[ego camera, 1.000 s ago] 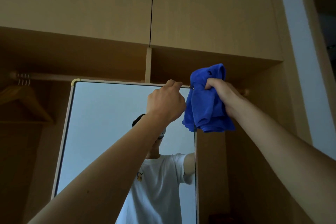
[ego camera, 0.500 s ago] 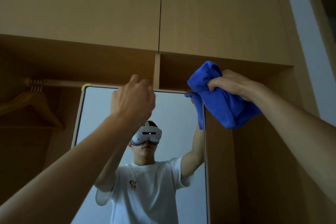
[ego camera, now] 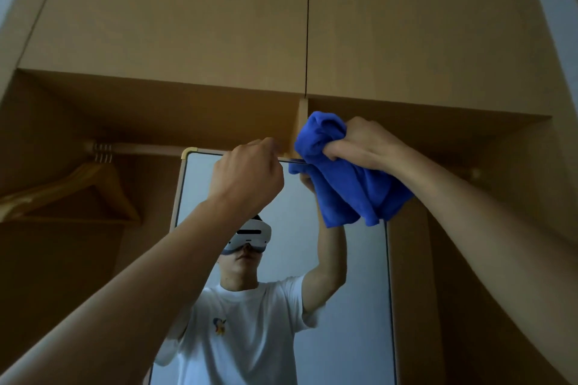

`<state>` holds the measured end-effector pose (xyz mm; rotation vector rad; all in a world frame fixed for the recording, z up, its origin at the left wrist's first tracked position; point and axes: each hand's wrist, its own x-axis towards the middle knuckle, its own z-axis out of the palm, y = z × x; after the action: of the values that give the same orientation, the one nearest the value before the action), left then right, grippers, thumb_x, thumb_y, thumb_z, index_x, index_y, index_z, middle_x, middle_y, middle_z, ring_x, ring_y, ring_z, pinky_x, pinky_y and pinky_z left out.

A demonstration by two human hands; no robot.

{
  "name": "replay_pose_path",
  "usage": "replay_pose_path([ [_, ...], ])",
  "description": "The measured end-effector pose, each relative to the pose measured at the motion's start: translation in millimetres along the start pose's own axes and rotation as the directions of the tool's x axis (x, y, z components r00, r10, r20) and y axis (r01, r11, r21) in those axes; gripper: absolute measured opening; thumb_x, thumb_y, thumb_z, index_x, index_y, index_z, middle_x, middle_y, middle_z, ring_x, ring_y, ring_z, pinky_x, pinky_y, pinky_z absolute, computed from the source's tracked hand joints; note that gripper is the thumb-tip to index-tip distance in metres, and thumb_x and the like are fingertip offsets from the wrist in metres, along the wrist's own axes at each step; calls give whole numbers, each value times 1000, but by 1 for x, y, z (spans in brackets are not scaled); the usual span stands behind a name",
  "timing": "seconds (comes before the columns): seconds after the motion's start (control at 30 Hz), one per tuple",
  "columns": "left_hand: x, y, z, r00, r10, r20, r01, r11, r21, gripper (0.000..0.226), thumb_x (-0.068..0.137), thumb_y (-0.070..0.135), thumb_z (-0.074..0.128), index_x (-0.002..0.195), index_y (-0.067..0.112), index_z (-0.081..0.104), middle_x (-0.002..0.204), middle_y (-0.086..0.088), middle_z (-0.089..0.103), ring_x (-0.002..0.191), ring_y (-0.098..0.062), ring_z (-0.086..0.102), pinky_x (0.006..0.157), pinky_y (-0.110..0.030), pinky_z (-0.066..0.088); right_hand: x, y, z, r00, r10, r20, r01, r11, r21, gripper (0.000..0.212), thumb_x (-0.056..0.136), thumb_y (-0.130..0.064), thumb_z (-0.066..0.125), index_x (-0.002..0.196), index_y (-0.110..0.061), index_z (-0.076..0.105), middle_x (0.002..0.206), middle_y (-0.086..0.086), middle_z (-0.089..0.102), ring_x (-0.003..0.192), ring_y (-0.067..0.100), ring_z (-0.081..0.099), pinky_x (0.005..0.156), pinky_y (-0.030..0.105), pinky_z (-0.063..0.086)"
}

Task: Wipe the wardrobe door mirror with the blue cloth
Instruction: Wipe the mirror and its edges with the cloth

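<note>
The wardrobe door mirror (ego camera: pixel 356 284) stands tall in a pale frame and reflects a person in a white shirt. My right hand (ego camera: pixel 366 144) grips the bunched blue cloth (ego camera: pixel 344 184) against the mirror's top right corner, and the cloth hangs over the top edge. My left hand (ego camera: pixel 247 175) is raised at the top edge of the mirror, just left of the cloth. Its fingers curl over the frame, though the back of the hand hides the fingertips.
Closed wooden cupboard doors (ego camera: pixel 187 9) sit above the open wardrobe. On the left, a wooden hanger (ego camera: pixel 81 187) hangs from the rail (ego camera: pixel 137 147). To the right of the mirror is a wooden side panel (ego camera: pixel 469 259).
My left hand left the mirror's top edge and has come back to it beside the cloth. My right hand has pressed the cloth lower over the top right corner.
</note>
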<state>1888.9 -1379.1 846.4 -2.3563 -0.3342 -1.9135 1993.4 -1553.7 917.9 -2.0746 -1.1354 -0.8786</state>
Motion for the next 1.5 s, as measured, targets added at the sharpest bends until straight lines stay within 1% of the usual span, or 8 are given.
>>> replay_pose_path([
  [0.2,-10,-25,-14,999,-11,-49,16,996,88,33,99,31,45,125,29,64,120,1,63,96,-34,65,67,-35,37,9,-42,20,998,-58,18,58,998,1,23,75,-35,66,72,-14,58,61,0,56,55,18,54,52,31,39],
  [0.5,-3,-71,-35,959,-259,-117,276,948,157,31,99,35,41,92,20,68,94,-5,64,73,-27,47,59,-33,30,9,-76,38,993,-119,12,120,992,-44,24,79,-35,63,76,-12,60,64,2,56,59,21,55,56,32,40],
  [0.73,0,-83,-41,945,-323,-44,316,941,-122,43,96,22,41,133,32,60,125,-3,68,111,-37,60,76,-35,37,14,-104,55,990,-142,10,142,987,-70,26,78,-37,63,69,-14,55,60,0,54,55,20,52,53,32,37],
  [0.93,-3,-93,-46,945,-323,57,325,901,-287,44,96,19,38,135,31,55,112,-3,69,100,-32,62,78,-41,51,14,-133,81,980,-197,-22,195,979,-57,21,79,-36,61,75,-16,59,67,2,62,65,24,63,57,34,43],
  [1.1,-9,-106,-47,924,-357,139,374,766,-524,54,91,7,38,141,26,48,118,-1,65,86,-32,63,72,-46,56,2,-139,90,977,-212,-27,214,961,177,9,83,-23,62,78,-18,57,74,2,61,73,23,61,63,34,42],
  [1.23,-28,-106,-45,927,-345,149,364,728,-581,57,93,8,38,144,32,50,136,14,63,109,-23,66,88,-47,57,-28,-117,97,992,-113,-55,125,888,443,14,78,-20,65,69,-22,54,60,-8,54,61,9,55,61,32,41],
  [1.33,-48,-99,-46,941,-321,102,328,802,-498,58,94,12,45,149,30,46,144,5,58,128,-24,56,104,-46,48,-61,-91,106,998,-37,-42,52,895,443,9,68,-29,63,72,-23,57,61,-9,58,65,13,61,63,37,47],
  [1.5,-111,-96,-39,926,-365,101,373,829,-416,58,98,24,50,154,25,37,154,-3,46,137,-26,46,108,-45,40,-124,-45,124,999,23,27,-33,887,460,8,73,-28,61,81,-28,63,68,-12,67,67,5,66,63,30,50],
])
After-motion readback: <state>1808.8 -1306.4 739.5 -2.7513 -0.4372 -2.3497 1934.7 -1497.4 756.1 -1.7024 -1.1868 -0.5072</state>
